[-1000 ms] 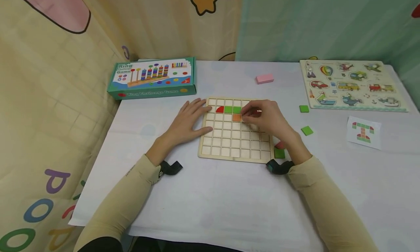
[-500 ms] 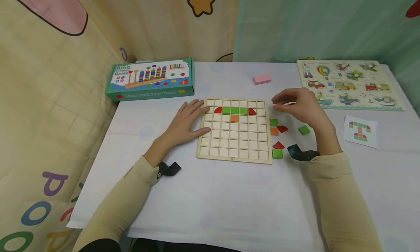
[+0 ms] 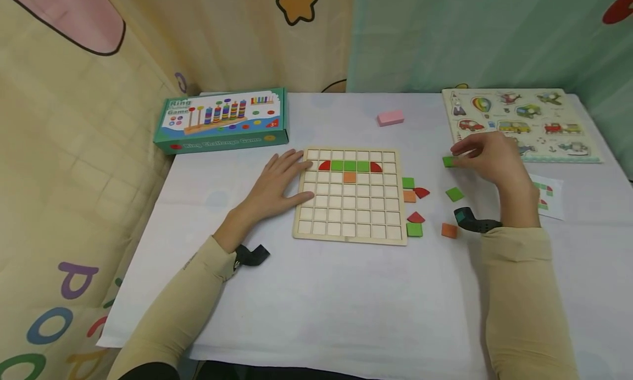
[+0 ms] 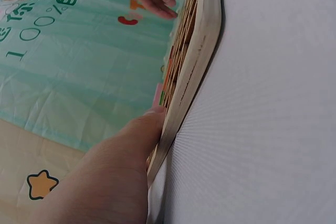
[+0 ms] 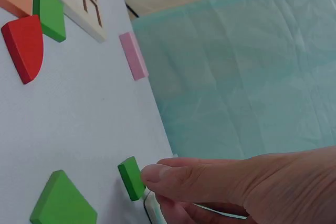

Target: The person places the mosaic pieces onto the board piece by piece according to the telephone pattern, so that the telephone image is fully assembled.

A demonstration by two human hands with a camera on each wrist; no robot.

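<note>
A wooden grid board (image 3: pixel 349 210) lies mid-table, with a row of red, green and red pieces near its top and an orange square (image 3: pixel 349 177) below the middle green one. My left hand (image 3: pixel 269 190) rests with spread fingers on the board's left edge; in the left wrist view its thumb (image 4: pixel 147 129) touches the rim. Right of the board, my right hand (image 3: pixel 494 160) pinches a green square (image 3: pixel 448 161) between thumb and fingers. The right wrist view shows this green piece (image 5: pixel 131 178) tilted at the fingertips.
Loose green (image 3: pixel 454 194), red (image 3: pixel 416 217) and orange (image 3: pixel 449 230) pieces lie right of the board. A pattern card (image 3: pixel 549 196) is partly behind my right wrist. Farther back are a green box (image 3: pixel 222 122), a pink block (image 3: pixel 390 118) and a picture puzzle (image 3: pixel 519 111).
My right hand has moved right from the board to the green square and taken hold of it. A red piece now stands at the right end of the row. My left hand has stayed on the board.
</note>
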